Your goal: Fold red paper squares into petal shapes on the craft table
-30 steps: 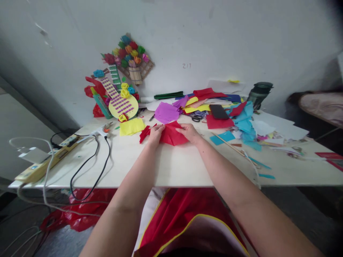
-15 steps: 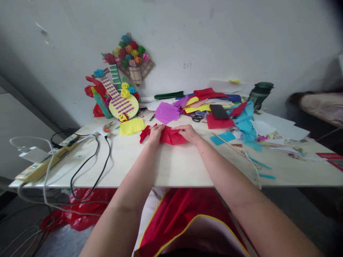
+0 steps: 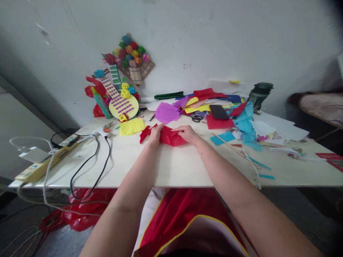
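A creased sheet of red crepe paper (image 3: pixel 171 138) lies on the white table (image 3: pixel 182 167) between my hands. My left hand (image 3: pixel 156 134) grips it near its middle, and a crumpled part sticks out on that hand's left side. With thumb and fingers pinched, my right hand (image 3: pixel 187 133) holds the paper's right part. A yellow paper piece (image 3: pixel 132 127) lies to the left of my left hand. Behind the hands is purple paper (image 3: pixel 166 112). Black-handled scissors (image 3: pixel 197 119) rest beyond my right hand.
A power strip (image 3: pixel 48 159) with cables lies at the left. Paper-flower crafts (image 3: pixel 123 103) and a glue bottle (image 3: pixel 101 102) lean at the wall. To the right are a phone (image 3: pixel 219 112), blue paper (image 3: pixel 222 138), a thin stick (image 3: pixel 227 144) and a dark bottle (image 3: pixel 259 94).
The red paper has shifted slightly in my fingers, and its folds between the hands look a little different. Both hands keep their hold in almost the same place.
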A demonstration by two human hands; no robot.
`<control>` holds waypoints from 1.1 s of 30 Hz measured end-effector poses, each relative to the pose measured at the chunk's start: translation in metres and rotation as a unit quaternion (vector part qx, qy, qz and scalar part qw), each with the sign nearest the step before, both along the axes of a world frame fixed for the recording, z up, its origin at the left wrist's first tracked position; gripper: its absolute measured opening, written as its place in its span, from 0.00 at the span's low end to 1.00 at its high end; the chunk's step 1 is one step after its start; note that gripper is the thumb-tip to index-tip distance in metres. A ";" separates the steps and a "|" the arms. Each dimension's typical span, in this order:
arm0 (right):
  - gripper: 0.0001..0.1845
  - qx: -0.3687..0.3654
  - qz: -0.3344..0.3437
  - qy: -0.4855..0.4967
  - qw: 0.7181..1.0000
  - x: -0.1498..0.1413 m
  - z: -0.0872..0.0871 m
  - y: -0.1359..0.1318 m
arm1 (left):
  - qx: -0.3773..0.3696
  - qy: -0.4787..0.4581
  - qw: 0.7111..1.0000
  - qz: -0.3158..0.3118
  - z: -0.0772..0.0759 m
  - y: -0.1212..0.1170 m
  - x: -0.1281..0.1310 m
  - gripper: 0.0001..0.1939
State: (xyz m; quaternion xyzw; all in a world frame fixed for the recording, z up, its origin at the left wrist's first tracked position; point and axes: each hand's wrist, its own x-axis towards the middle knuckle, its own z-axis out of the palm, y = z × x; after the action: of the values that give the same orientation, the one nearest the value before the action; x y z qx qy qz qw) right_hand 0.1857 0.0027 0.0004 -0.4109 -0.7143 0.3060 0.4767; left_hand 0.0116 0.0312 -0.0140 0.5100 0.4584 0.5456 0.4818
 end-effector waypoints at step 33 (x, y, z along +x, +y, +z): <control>0.22 -0.082 -0.020 0.012 0.996 0.003 -0.006 0.005 | 0.076 0.105 0.987 -0.094 0.019 -0.024 0.005 0.17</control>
State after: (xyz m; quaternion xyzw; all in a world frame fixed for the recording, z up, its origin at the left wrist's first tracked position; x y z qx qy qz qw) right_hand 0.1885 0.0073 -0.0056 -0.4593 -0.6727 0.3586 0.4559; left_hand 0.0166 0.0070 0.0048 0.6400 0.4140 0.4746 0.4402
